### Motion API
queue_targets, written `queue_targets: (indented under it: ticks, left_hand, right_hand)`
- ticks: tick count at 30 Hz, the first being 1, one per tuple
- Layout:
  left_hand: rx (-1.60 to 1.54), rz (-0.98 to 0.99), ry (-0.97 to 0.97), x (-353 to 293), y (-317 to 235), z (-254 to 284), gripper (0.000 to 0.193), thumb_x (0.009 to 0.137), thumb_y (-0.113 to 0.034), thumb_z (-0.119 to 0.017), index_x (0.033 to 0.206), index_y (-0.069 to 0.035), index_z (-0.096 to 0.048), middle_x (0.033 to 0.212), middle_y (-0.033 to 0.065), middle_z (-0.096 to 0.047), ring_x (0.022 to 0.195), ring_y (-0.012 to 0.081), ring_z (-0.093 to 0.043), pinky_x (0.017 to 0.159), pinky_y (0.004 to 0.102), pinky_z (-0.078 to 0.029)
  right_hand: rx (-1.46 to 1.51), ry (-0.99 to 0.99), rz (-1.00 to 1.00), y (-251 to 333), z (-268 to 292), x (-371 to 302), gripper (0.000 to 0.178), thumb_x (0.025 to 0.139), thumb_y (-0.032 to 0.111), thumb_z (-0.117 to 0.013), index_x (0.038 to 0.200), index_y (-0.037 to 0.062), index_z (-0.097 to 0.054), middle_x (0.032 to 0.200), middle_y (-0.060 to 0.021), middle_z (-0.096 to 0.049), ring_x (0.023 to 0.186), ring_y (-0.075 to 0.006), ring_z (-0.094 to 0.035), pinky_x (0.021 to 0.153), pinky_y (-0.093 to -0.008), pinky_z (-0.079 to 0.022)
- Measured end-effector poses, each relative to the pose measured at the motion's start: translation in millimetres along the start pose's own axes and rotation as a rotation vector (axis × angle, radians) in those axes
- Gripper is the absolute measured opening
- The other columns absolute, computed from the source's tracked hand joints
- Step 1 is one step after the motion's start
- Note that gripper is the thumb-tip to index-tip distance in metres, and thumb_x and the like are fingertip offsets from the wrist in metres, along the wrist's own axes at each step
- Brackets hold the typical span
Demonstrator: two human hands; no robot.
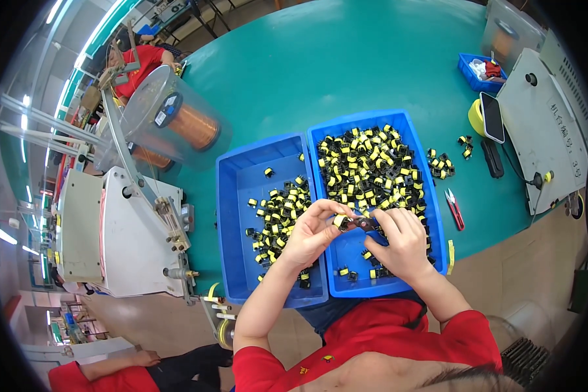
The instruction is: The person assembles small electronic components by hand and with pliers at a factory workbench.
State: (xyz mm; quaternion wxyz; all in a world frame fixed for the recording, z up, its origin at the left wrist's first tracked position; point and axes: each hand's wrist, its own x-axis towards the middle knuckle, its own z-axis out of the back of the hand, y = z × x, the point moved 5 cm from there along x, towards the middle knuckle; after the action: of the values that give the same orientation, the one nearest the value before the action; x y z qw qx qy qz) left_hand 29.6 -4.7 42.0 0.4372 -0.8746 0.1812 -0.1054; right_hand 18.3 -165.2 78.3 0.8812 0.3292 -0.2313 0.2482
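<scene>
Above the two blue bins, my left hand [314, 230] pinches a small black bobbin wrapped in yellow tape [340, 221] between thumb and fingers. Close beside it, my right hand [400, 243] is closed around a small dark hand tool [364, 223]; its tip meets the bobbin, and its exact kind is partly hidden by my fingers. The right blue bin [362, 287] under my hands is heaped with yellow-taped bobbins [366, 163]. A smaller pile of the same bobbins [284, 209] lies in the left blue bin [238, 196].
Red-handled snips [454, 210], loose bobbins [441, 164] and a phone [492, 117] on a yellow roll lie right of the bins. Winding machines stand left [140, 235] and right [549, 130]. Copper wire spools [193, 127] stand at the left. Other people in red sit nearby.
</scene>
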Motion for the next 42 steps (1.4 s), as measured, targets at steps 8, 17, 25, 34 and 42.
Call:
queue_targets:
  ticks: [8,17,25,34,42]
  left_hand:
    - [-0.014,0.003,-0.019,-1.6,1.2,-1.6,0.03,0.084,-0.006,-0.06,0.11,-0.008,-0.046,0.112,0.0088,-0.05,0.11,0.0222,-0.05,0.096,0.0394,-0.041]
    - [-0.055,0.046,-0.037,-0.8,4.0,-3.5,0.027,0.084,-0.004,-0.057,0.108,-0.01,-0.046,0.111,0.0066,-0.049,0.108,0.0201,-0.05,0.096,0.0377,-0.04]
    - [0.001,0.013,-0.039,-0.5,2.6,-3.7,0.028,0.084,-0.006,-0.059,0.109,-0.01,-0.046,0.111,0.0065,-0.049,0.108,0.0182,-0.05,0.097,0.0388,-0.04]
    - [-0.051,-0.013,-0.058,0.1,-4.5,-3.5,0.033,0.086,-0.007,-0.057,0.117,-0.006,-0.045,0.114,0.0101,-0.049,0.105,0.0232,-0.053,0.095,0.041,-0.042]
    - [-0.199,0.035,-0.06,-1.4,-0.7,1.3,0.027,0.088,-0.018,-0.057,0.112,-0.007,-0.052,0.104,0.014,-0.059,0.102,0.0281,-0.057,0.093,0.0414,-0.044]
  right_hand:
    - [-0.029,-0.016,0.0,2.0,1.4,-2.3,0.039,0.058,0.015,-0.073,0.092,0.0039,-0.058,0.071,-0.0059,-0.051,0.063,-0.022,-0.052,0.057,-0.0332,-0.042]
    - [-0.107,-0.04,0.029,3.5,2.4,-3.4,0.042,0.057,0.018,-0.074,0.093,0.0034,-0.059,0.072,-0.0065,-0.051,0.062,-0.0224,-0.052,0.056,-0.0335,-0.042]
    - [0.119,0.06,-0.152,-4.5,-6.1,-8.1,0.035,0.06,0.014,-0.071,0.091,0.0032,-0.059,0.074,-0.0071,-0.054,0.065,-0.0237,-0.055,0.059,-0.0338,-0.044]
    - [0.168,0.016,-0.106,2.4,1.5,4.6,0.027,0.063,0.003,-0.065,0.088,0.0021,-0.054,0.072,-0.0093,-0.052,0.066,-0.0247,-0.053,0.062,-0.0348,-0.041]
    - [0.243,-0.042,-0.342,-13.7,14.1,2.9,0.027,0.069,0.007,-0.065,0.094,0.0016,-0.056,0.074,-0.0079,-0.053,0.064,-0.0203,-0.05,0.063,-0.0327,-0.041]
